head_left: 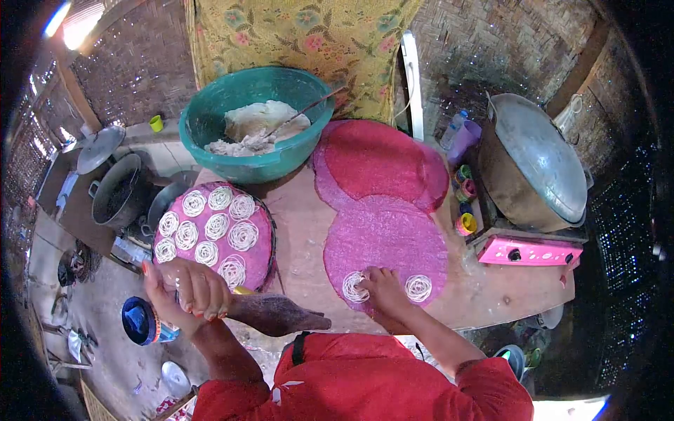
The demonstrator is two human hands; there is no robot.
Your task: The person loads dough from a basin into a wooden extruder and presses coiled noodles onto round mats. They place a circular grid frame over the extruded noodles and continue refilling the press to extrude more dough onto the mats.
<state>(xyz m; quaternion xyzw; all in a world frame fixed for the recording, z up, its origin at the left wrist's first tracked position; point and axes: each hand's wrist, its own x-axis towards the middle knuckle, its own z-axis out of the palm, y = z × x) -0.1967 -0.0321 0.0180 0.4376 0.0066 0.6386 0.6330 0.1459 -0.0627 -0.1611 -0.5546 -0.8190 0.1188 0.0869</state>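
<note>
My left hand [193, 291] is closed around a dark brown, wooden-looking tool [277, 316] with a tapered end, held above the front of the table. My right hand [385, 289] is bent over a white noodle nest [354, 287], its fingers closed at the nest's right edge; the fingertips are partly hidden. That nest lies on a round pink mat [386, 242], with a second noodle nest [418, 288] to its right. Several more nests, such as one noodle nest [243, 236], cover a pink round tray [263, 259] at the left, partly behind my left hand.
A green basin [203, 165] with white dough [263, 119] and a stick stands at the back. Red round mats [372, 158] lie behind the pink one. At the right, a large lidded pot [533, 161] sits by a pink stove [530, 250]. A blue-rimmed jar [139, 321] is at the left.
</note>
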